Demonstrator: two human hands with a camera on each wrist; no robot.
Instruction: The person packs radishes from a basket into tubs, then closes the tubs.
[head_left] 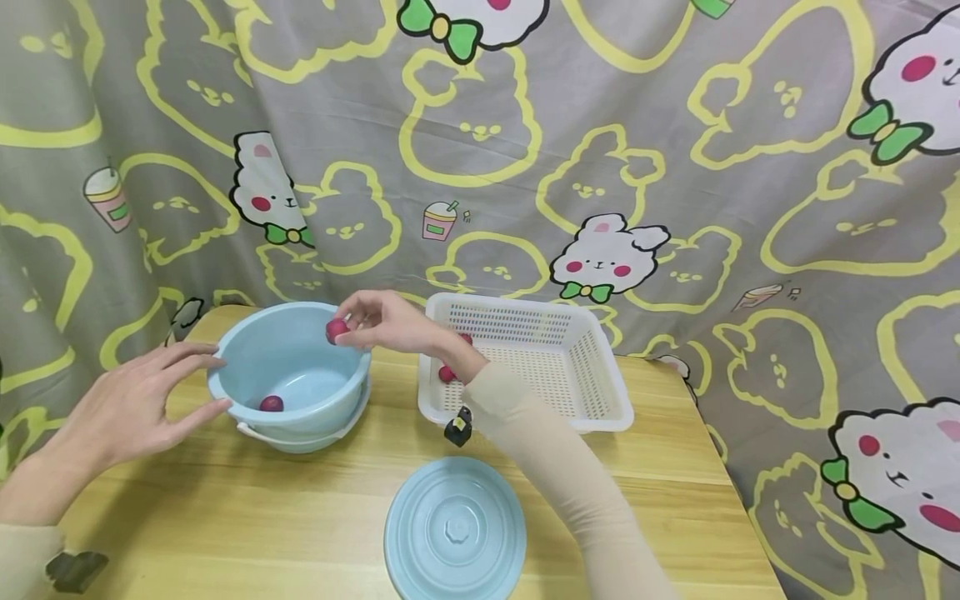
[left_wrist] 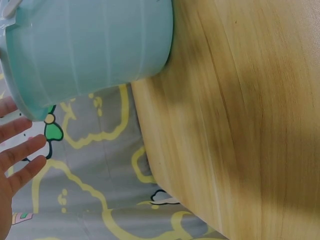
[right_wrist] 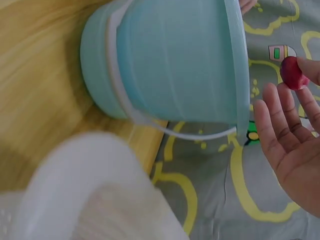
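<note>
Your right hand [head_left: 390, 323] pinches a red fruit [head_left: 336, 330] over the bucket's [head_left: 288, 379] rim — one fruit [head_left: 271, 404] already lies inside. Your left hand [head_left: 131, 408], fingers spread, touches the bucket's side — apparently steadying it.

Bucket [head_left: 300, 375] and lid [head_left: 454, 528]: smooth pale-blue plastic, slight sheen. Basket [head_left: 600, 392]: white perforated plastic. Desk [head_left: 262, 517]: light wood grain, satin. Backdrop [head_left: 675, 167]: printed matt cloth.
</note>
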